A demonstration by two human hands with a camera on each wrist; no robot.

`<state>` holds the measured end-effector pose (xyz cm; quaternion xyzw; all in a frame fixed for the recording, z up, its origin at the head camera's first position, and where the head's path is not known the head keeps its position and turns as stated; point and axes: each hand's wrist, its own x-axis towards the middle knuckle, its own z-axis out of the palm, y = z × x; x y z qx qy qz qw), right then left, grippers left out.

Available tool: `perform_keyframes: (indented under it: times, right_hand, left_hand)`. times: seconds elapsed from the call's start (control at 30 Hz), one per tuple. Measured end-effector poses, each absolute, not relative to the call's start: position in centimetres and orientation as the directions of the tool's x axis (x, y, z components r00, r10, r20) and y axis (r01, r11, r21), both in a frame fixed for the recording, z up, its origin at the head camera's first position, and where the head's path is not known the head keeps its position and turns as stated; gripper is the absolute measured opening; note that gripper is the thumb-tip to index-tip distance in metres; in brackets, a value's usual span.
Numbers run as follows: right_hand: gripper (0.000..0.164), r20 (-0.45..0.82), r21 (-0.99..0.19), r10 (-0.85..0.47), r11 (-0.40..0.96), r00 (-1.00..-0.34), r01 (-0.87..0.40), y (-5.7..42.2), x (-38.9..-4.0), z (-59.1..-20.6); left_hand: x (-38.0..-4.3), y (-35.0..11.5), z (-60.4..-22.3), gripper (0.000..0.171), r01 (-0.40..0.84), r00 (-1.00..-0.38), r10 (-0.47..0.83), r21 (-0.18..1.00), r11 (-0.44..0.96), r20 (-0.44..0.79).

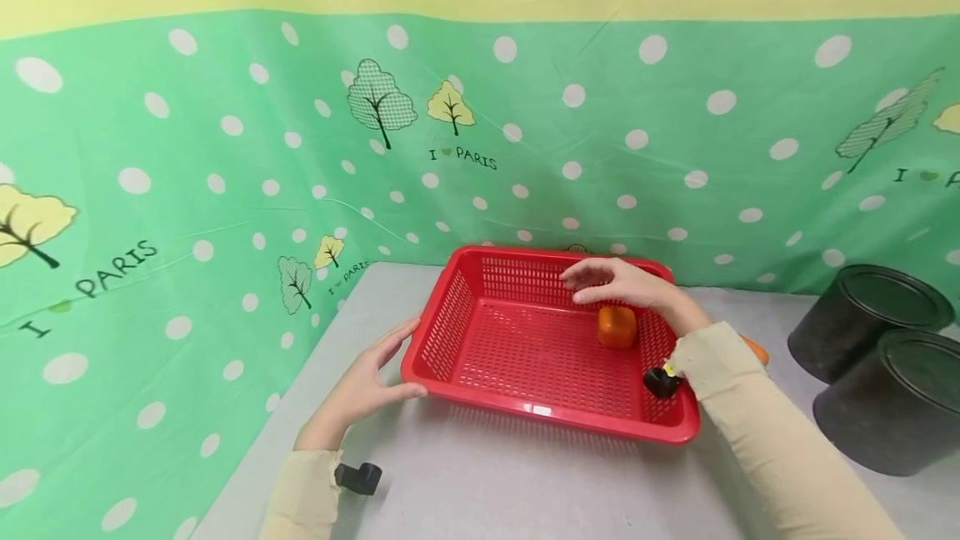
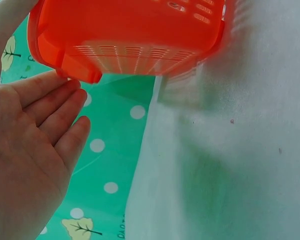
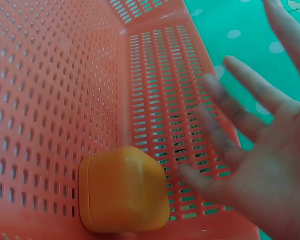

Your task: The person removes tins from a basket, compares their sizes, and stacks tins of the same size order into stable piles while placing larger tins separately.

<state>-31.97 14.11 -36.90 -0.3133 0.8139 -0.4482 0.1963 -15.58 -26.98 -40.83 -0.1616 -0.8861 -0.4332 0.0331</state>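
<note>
A red perforated plastic basket stands on the grey-white table. My left hand is at its left end, fingertips and thumb at the rim with the fingers fairly straight. The left wrist view shows that palm beside the tilted-looking basket. Inside the basket, at the right end, sits an orange rounded block-like object with a seam near one edge. Above it hovers my right hand, fingers spread and apart from it, holding nothing in the right wrist view.
Two black lidded tubs stand at the right of the table. Another orange thing pokes out from behind the right forearm, outside the basket. A green dotted cloth hangs behind and at the left.
</note>
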Motion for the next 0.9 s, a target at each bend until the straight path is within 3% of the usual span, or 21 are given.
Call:
perform_keyframes:
  times: [0.4, 0.53, 0.9]
  right_hand:
    - [0.06, -0.292, -0.805, -0.725, 0.539, -0.624, -0.249, 14.2, -31.9, -37.4]
    - [0.064, -0.411, -0.8, -0.742, 0.572, -0.529, -0.181, 13.9, -31.5, -37.4]
    - [0.054, -0.626, -0.759, -0.743, 0.651, -0.237, -0.038, 12.9, -30.4, -37.4]
  left_hand:
    - [-15.5, -27.0, -40.7, 0.096, 0.327, -0.942, 0.266, 0.747, 0.579, 0.206]
    - [-15.6, -27.2, -40.9, 0.096, 0.347, -0.935, 0.275, 0.737, 0.581, 0.224]
    - [-15.6, -27.2, -41.1, 0.096, 0.343, -0.936, 0.273, 0.737, 0.582, 0.221]
